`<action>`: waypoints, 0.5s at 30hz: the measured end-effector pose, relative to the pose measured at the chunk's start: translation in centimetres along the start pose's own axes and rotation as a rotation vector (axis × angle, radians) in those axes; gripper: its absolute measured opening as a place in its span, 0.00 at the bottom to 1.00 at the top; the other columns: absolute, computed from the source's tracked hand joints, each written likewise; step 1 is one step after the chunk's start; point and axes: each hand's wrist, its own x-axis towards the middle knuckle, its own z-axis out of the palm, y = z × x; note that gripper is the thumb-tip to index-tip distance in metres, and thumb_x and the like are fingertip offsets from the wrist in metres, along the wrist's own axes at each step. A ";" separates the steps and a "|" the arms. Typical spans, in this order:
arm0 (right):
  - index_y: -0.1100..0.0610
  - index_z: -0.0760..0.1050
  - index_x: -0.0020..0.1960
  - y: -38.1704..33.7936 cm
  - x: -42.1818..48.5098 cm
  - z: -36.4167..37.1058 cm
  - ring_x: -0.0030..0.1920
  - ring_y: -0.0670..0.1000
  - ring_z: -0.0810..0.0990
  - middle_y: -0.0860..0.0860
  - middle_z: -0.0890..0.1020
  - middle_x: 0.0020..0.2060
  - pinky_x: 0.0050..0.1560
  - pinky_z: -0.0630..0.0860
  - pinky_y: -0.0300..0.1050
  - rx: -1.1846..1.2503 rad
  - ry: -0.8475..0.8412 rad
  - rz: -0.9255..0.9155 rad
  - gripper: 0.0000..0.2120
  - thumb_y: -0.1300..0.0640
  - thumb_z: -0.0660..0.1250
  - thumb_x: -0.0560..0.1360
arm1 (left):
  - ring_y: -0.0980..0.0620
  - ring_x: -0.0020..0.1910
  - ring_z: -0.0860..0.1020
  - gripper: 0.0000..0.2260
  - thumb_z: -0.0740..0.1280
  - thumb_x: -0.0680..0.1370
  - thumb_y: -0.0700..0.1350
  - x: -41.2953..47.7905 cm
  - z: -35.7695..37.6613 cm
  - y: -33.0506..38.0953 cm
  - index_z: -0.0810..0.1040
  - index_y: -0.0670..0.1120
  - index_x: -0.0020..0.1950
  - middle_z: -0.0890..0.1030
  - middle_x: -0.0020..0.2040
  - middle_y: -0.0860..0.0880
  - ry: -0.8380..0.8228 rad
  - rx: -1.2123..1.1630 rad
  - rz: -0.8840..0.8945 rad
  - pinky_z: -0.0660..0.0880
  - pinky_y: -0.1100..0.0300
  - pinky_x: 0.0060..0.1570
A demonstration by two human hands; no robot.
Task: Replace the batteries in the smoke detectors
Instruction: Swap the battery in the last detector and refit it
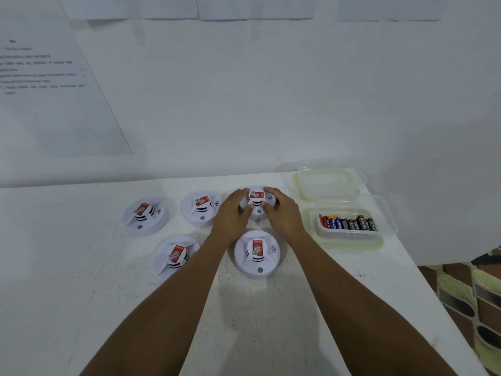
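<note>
Gripping the far detector from both sides, the left hand and the right hand curl their fingers round its rim, thumbs on the near edge. It sits at the far right of the group on the counter; whether it is lifted or resting I cannot tell.

The likely step is twisting the body off its base to reach the cells. The casing looks smooth and shallow, so the fingers may slide instead of turning it. A hard twist that frees it suddenly could jerk it into the middle detector just to its left.

Both forearms pass either side of the near detector, so drawing the hands back low could knock it.

The batteries lie in an open tub to the right, with its lid beyond it. They look like mixed brands, so spent cells dropped back among them would be hard to tell from fresh ones. The tub also stands near the counter's right edge, where a careless reach could push it off.
</note>
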 end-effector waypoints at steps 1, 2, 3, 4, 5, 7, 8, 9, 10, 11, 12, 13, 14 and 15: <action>0.55 0.74 0.69 -0.2 -0.1 0.0 0.61 0.51 0.79 0.52 0.80 0.63 0.55 0.67 0.30 -0.010 -0.001 0.001 0.19 0.59 0.67 0.78 | 0.47 0.69 0.70 0.20 0.63 0.82 0.46 0.0 -0.1 0.0 0.68 0.45 0.73 0.72 0.71 0.46 -0.011 -0.001 -0.003 0.66 0.55 0.68; 0.56 0.73 0.69 -0.4 -0.2 0.0 0.62 0.51 0.78 0.52 0.80 0.64 0.54 0.66 0.29 -0.023 -0.006 0.004 0.19 0.59 0.66 0.79 | 0.46 0.69 0.70 0.20 0.62 0.82 0.46 -0.1 -0.2 0.1 0.68 0.45 0.73 0.72 0.71 0.45 -0.028 -0.002 -0.004 0.66 0.53 0.69; 0.56 0.73 0.69 -0.6 -0.3 -0.1 0.62 0.51 0.78 0.52 0.79 0.64 0.53 0.64 0.27 -0.031 -0.014 0.009 0.19 0.60 0.65 0.79 | 0.46 0.70 0.69 0.20 0.62 0.82 0.46 -0.2 -0.3 0.1 0.67 0.45 0.74 0.71 0.72 0.45 -0.048 0.000 -0.007 0.66 0.51 0.70; 0.56 0.73 0.69 -0.7 -0.3 -0.2 0.62 0.51 0.78 0.52 0.79 0.64 0.52 0.63 0.26 -0.035 -0.023 0.018 0.18 0.60 0.65 0.79 | 0.46 0.70 0.69 0.20 0.62 0.82 0.47 -0.2 -0.4 0.1 0.66 0.45 0.74 0.70 0.72 0.45 -0.069 0.003 -0.008 0.65 0.50 0.70; 0.56 0.72 0.69 -0.8 -0.2 -0.2 0.63 0.51 0.77 0.51 0.79 0.64 0.52 0.62 0.26 -0.040 -0.032 0.029 0.18 0.60 0.64 0.79 | 0.46 0.70 0.69 0.21 0.61 0.82 0.46 -0.4 -0.6 0.3 0.66 0.46 0.74 0.70 0.73 0.45 -0.087 0.004 -0.017 0.66 0.48 0.70; 0.55 0.72 0.70 -1.0 -0.1 -0.3 0.64 0.52 0.76 0.51 0.78 0.65 0.55 0.63 0.30 -0.053 -0.049 0.053 0.18 0.61 0.63 0.80 | 0.47 0.68 0.71 0.21 0.62 0.82 0.44 -1.0 -0.9 0.6 0.65 0.47 0.75 0.70 0.72 0.45 -0.113 -0.005 -0.037 0.67 0.52 0.68; 0.55 0.71 0.70 -1.2 -0.1 -0.4 0.65 0.53 0.75 0.51 0.77 0.66 0.58 0.64 0.33 -0.057 -0.056 0.063 0.19 0.61 0.63 0.80 | 0.47 0.66 0.72 0.21 0.62 0.82 0.43 -1.4 -1.1 0.7 0.65 0.47 0.75 0.70 0.71 0.45 -0.117 -0.016 -0.044 0.67 0.55 0.67; 0.55 0.70 0.71 -1.3 -0.2 -0.4 0.66 0.53 0.75 0.51 0.77 0.67 0.60 0.65 0.36 -0.056 -0.064 0.073 0.20 0.60 0.63 0.80 | 0.48 0.67 0.71 0.21 0.62 0.82 0.43 -1.9 -1.3 0.8 0.65 0.47 0.75 0.70 0.72 0.45 -0.120 -0.024 -0.053 0.67 0.56 0.67; 0.55 0.68 0.72 -1.6 -0.5 -0.6 0.67 0.54 0.74 0.52 0.76 0.68 0.60 0.65 0.37 -0.048 -0.074 0.086 0.21 0.60 0.64 0.79 | 0.47 0.69 0.69 0.21 0.61 0.82 0.43 -2.4 -1.5 0.9 0.65 0.47 0.75 0.69 0.73 0.45 -0.120 -0.029 -0.063 0.65 0.55 0.68; 0.54 0.66 0.73 -1.9 -0.7 -0.7 0.67 0.54 0.73 0.52 0.75 0.68 0.60 0.65 0.39 -0.035 -0.083 0.095 0.23 0.60 0.64 0.79 | 0.47 0.71 0.67 0.21 0.61 0.82 0.44 -2.9 -1.8 1.0 0.64 0.47 0.75 0.68 0.74 0.46 -0.125 -0.029 -0.075 0.63 0.55 0.69; 0.54 0.65 0.74 -2.1 -1.1 -0.9 0.67 0.54 0.73 0.52 0.74 0.69 0.60 0.65 0.39 -0.018 -0.088 0.100 0.24 0.60 0.64 0.79 | 0.47 0.71 0.67 0.21 0.61 0.82 0.45 -3.3 -2.1 1.2 0.64 0.46 0.75 0.67 0.74 0.46 -0.129 -0.032 -0.075 0.62 0.57 0.68; 0.54 0.64 0.74 -2.3 -1.6 -1.1 0.67 0.54 0.73 0.52 0.74 0.69 0.61 0.66 0.41 -0.002 -0.080 0.100 0.25 0.60 0.63 0.79 | 0.48 0.71 0.66 0.21 0.61 0.82 0.46 -3.7 -2.4 1.3 0.64 0.47 0.75 0.67 0.74 0.46 -0.129 -0.042 -0.074 0.62 0.58 0.67; 0.54 0.64 0.75 -2.4 -2.2 -1.3 0.68 0.55 0.73 0.52 0.73 0.70 0.62 0.67 0.42 0.009 -0.058 0.099 0.25 0.60 0.63 0.79 | 0.48 0.71 0.67 0.21 0.61 0.82 0.47 -4.1 -2.7 1.4 0.64 0.47 0.75 0.67 0.74 0.47 -0.128 -0.062 -0.080 0.61 0.59 0.67; 0.54 0.64 0.74 -2.3 -2.9 -1.5 0.68 0.54 0.73 0.52 0.73 0.70 0.64 0.67 0.44 0.016 -0.029 0.089 0.24 0.60 0.63 0.79 | 0.48 0.71 0.67 0.21 0.62 0.82 0.47 -4.6 -3.0 1.6 0.65 0.47 0.75 0.67 0.74 0.47 -0.124 -0.084 -0.087 0.62 0.59 0.67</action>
